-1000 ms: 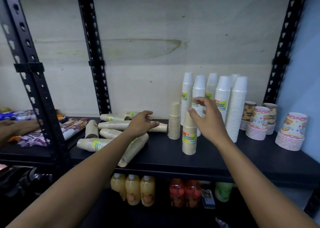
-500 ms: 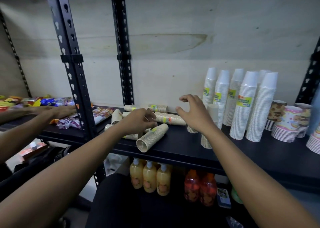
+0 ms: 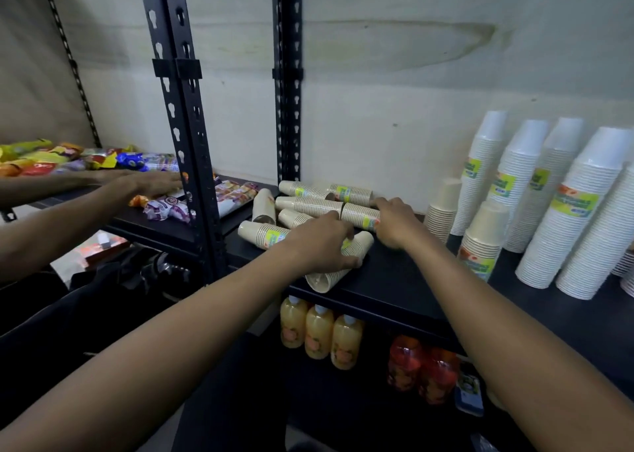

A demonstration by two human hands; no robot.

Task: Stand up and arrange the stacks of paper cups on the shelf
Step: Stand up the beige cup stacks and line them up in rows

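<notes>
Several beige paper-cup stacks lie on their sides on the black shelf [image 3: 394, 280]. My left hand [image 3: 319, 242] grips the nearest lying stack [image 3: 334, 269], whose open end points toward me at the shelf's front edge. My right hand [image 3: 394, 221] closes its fingers on another lying stack [image 3: 360, 215] just behind it. More lying stacks [image 3: 307, 206] spread to the left. To the right, two beige stacks [image 3: 482, 242] stand upright in front of tall white cup stacks [image 3: 569, 211].
A black slotted upright post [image 3: 185, 115] stands left of the cups. Beyond it another person's hand [image 3: 151, 184] rests among snack packets [image 3: 68, 158]. Juice bottles [image 3: 319, 331] and red bottles [image 3: 422, 372] fill the shelf below.
The view swung left. My right hand dropped from above the cups onto a lying stack and closed on it. My left hand settled onto the nearest lying stack.
</notes>
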